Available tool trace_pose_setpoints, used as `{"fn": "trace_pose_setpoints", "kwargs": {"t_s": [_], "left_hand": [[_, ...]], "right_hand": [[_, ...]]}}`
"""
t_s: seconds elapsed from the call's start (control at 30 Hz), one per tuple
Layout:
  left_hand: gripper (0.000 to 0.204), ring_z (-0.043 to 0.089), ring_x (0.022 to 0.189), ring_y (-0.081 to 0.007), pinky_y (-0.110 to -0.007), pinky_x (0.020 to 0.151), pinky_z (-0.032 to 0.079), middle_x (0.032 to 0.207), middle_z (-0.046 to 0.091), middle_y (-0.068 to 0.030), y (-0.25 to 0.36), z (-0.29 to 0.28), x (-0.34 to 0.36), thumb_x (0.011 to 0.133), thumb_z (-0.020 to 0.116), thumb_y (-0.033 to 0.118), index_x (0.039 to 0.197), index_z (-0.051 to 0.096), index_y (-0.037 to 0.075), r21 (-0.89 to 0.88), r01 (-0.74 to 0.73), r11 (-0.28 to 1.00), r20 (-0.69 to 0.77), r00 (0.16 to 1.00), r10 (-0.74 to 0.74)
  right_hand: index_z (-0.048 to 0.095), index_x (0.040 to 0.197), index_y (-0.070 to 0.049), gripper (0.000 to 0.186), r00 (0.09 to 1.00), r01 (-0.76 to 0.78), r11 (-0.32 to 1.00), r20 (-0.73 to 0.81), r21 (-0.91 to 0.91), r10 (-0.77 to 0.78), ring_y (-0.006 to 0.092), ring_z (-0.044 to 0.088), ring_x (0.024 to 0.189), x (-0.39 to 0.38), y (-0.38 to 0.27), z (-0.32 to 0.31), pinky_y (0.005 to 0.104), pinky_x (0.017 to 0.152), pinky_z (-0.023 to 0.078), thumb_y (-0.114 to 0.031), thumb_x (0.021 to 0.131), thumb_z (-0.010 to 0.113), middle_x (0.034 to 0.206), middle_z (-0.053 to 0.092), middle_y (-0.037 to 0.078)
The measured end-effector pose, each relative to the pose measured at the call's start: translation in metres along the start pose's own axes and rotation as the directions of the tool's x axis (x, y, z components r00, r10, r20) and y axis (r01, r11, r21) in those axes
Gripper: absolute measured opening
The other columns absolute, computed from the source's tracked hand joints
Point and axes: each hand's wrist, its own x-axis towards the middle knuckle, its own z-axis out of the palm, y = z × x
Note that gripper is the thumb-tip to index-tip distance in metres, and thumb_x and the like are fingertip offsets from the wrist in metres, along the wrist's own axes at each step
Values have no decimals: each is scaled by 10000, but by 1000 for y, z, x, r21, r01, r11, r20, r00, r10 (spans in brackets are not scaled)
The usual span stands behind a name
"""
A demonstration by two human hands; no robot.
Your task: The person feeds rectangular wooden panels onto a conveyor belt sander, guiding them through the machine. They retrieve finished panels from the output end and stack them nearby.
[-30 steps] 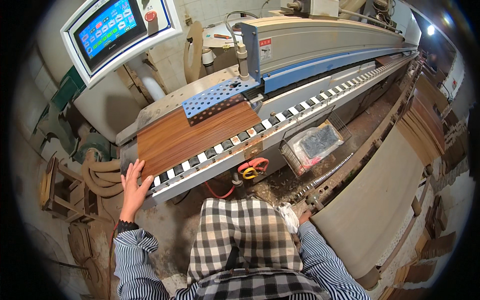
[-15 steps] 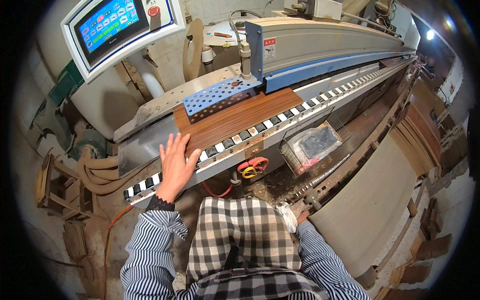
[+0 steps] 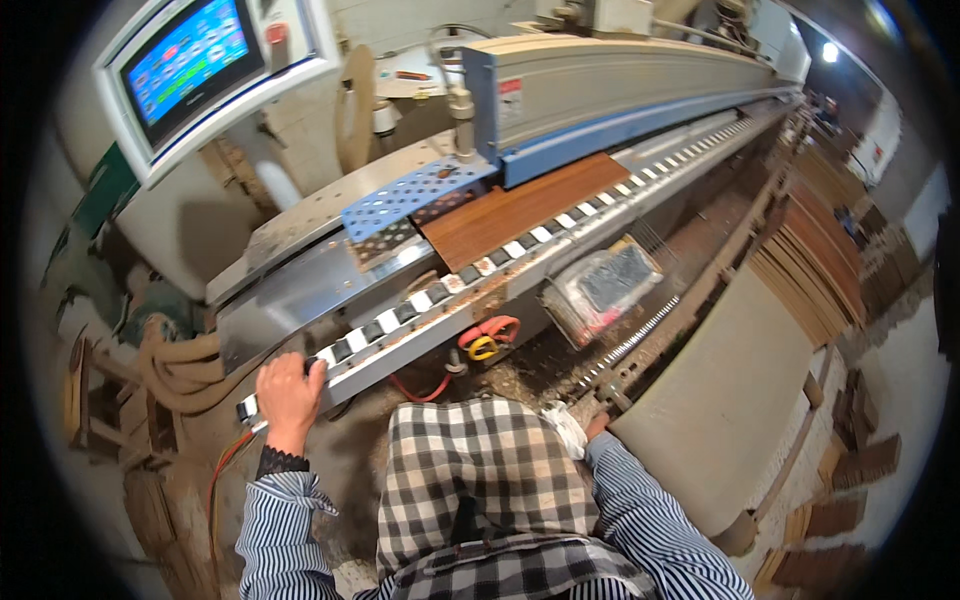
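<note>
My left hand (image 3: 289,398) is closed over the near left end of a roller rail (image 3: 420,322) with black and white rollers, its fingers curled over the edge and partly hidden. A brown wood-grain board (image 3: 530,210) lies on the machine bed against the rollers, apart from my hand, its far edge by the blue guard bar. My right hand (image 3: 597,426) is low at my right side, mostly hidden by the sleeve and a white cloth (image 3: 566,428); its fingers do not show.
A control panel with a lit screen (image 3: 187,70) stands at upper left. A blue perforated plate (image 3: 410,198) juts over the bed. Red-and-yellow-handled scissors (image 3: 487,338) hang below the rail beside a wire basket (image 3: 605,290). Stacked boards (image 3: 815,260) stand at right; a hose (image 3: 180,370) lies at left.
The board has slid away along the rail, toward the far right. My left hand has left the board's near end and moved back to the rail's end. My right hand has stayed low.
</note>
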Motion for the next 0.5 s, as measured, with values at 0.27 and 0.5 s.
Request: {"fn": "trace_pose_setpoints", "kwargs": {"t_s": [0.27, 0.5], "left_hand": [[350, 548, 765, -342, -439, 693, 407, 777, 578, -155, -16, 11, -19, 923, 532, 346, 777, 546, 28, 127, 9, 992, -14, 1000, -7], [396, 534, 757, -353, -429, 697, 400, 757, 558, -163, -8, 11, -9, 950, 495, 364, 761, 519, 17, 118, -10, 993, 1, 1000, 10]], "right_hand": [[653, 1084, -53, 253, 998, -62, 995, 17, -80, 64, 363, 629, 968, -10, -36, -2, 451, 836, 489, -130, 855, 577, 1032, 673, 198], [650, 1102, -74, 275, 994, -109, 986, 16, -123, 112, 373, 623, 987, -21, -44, -5, 459, 853, 484, -167, 849, 595, 1039, 669, 209]]}}
